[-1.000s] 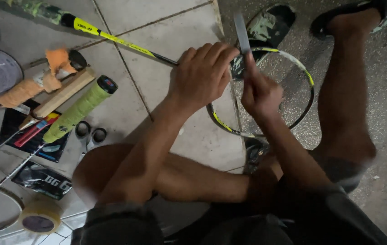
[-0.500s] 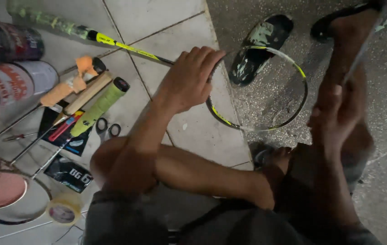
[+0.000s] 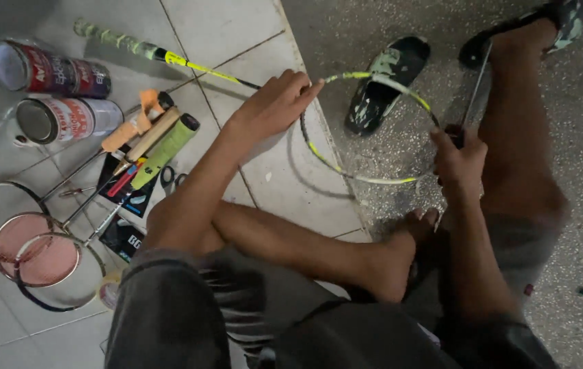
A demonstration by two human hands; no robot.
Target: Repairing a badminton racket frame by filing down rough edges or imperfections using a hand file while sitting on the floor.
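Since half a second ago, lowered: the right hand (image 3: 457, 156), now pinched around a thin dark tool (image 3: 477, 96) at the right rim of the racket frame (image 3: 373, 123) (unstrung, yellow-green). Left hand (image 3: 274, 106) curled over the frame's left rim, fingers closed on it. Frame lying across the tile floor's (image 3: 236, 27) edge onto rough concrete, beside a sandal (image 3: 387, 82). Near the floor's left edge: two cans (image 3: 65, 117), spare rackets (image 3: 38, 253), scissors (image 3: 171, 179).

Unstrung yellow-and-black badminton racket (image 3: 373, 179) flat across tiled floor (image 3: 236, 27), head frame over speckled concrete (image 3: 578, 89)
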